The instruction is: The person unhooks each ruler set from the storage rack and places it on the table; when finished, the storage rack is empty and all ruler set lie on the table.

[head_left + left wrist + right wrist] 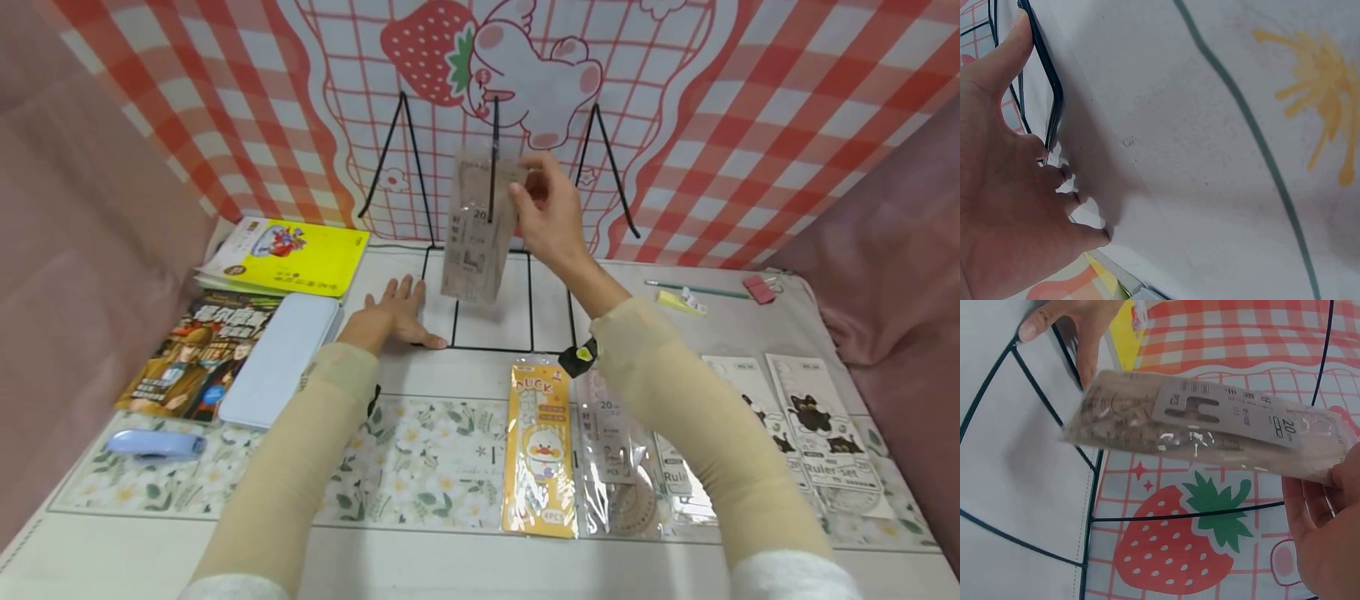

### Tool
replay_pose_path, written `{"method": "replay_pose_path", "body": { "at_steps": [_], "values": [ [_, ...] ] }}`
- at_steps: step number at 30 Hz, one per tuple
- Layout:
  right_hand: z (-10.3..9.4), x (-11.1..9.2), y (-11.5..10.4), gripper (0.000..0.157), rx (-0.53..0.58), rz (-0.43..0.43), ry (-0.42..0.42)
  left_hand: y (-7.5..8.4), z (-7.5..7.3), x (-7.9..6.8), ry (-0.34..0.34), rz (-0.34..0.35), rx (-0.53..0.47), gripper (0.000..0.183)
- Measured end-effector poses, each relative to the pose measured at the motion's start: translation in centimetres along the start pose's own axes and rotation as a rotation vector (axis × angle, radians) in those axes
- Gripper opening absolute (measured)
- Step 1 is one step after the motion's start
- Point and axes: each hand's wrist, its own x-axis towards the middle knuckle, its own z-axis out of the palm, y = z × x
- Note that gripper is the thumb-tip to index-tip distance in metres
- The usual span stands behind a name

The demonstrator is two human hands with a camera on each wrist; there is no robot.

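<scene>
My right hand [553,212] pinches a clear plastic pack of rulers [472,242] by its upper right edge. The pack is upright at the middle prong [492,167] of a black wire rack [491,348]; whether it hangs from that prong I cannot tell. In the right wrist view the ruler pack [1210,425] shows a grey printed card and ruler marks. My left hand [393,312] rests with fingers spread at the left side of the rack's base. Its thumb touches a wire corner in the left wrist view, beside the left hand's palm [1010,194].
A yellow book [311,258], a magazine [195,358], a pale blue case [281,358] and a blue stapler-like item [156,444] lie left. An orange duck pack [538,450] and several ruler packs [821,425] lie front right. A pencil [697,289] lies behind them.
</scene>
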Motion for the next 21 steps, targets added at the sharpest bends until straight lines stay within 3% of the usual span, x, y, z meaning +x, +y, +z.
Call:
{"method": "replay_pose_path", "body": {
  "at_steps": [7, 15, 21],
  "values": [
    [-1.0, -1.7, -1.3, 0.029, 0.040, -0.070, -0.086, -0.1, 0.0, -0.1, 0.002, -0.004, -0.004, 0.119],
    [-2.1, -4.5, -2.8, 0.030, 0.058, -0.154, -0.219, -0.7, 0.0, -0.3, 0.015, 0.025, -0.025, 0.104],
    [-2.6, -6.7, -3.6, 0.028, 0.135, -0.197, -0.232, -0.7, 0.2, -0.2, 0.012, 0.042, -0.021, 0.103]
  ]
}}
